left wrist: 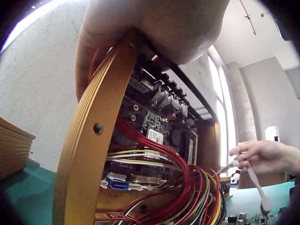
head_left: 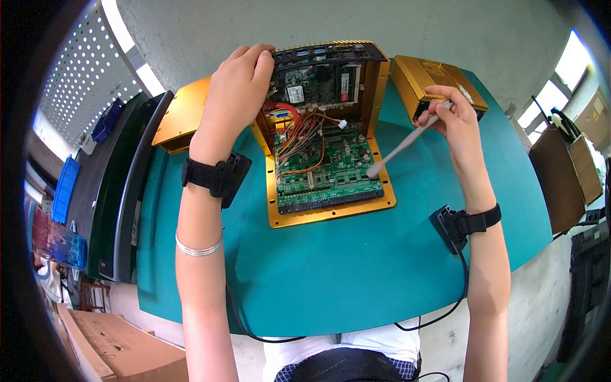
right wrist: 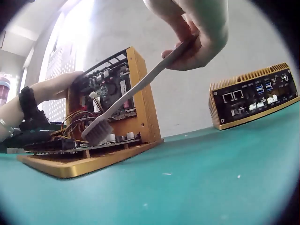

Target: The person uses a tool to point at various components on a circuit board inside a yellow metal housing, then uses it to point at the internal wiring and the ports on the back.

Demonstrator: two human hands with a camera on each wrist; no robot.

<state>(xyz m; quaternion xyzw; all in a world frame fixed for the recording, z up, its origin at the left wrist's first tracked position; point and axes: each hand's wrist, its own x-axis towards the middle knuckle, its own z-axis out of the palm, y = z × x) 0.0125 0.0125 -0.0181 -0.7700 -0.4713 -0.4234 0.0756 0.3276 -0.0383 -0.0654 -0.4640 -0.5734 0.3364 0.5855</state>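
Note:
My left hand (head_left: 238, 92) grips the top left corner of the upright part of a gold computer case (head_left: 375, 105). The left wrist view shows its fingers over the case's ribbed side wall (left wrist: 93, 136). In my right hand (head_left: 459, 127) is a grey toothbrush (head_left: 407, 141), pinched by the handle. Its bristle head (right wrist: 97, 132) is down at the right part of the green circuit board (head_left: 328, 173), which lies on the gold base plate (head_left: 331, 218). Bundled coloured wires (left wrist: 185, 178) run between the upright part and the board; a white connector (head_left: 342, 124) hangs loose.
A second gold case (right wrist: 253, 101) with a port panel stands at the back right of the green table (head_left: 305, 274). Behind my left forearm is another gold housing (head_left: 184, 114). Black cables (head_left: 449, 312) trail from both wrist cameras. A dark bench edge (head_left: 137, 191) borders the left.

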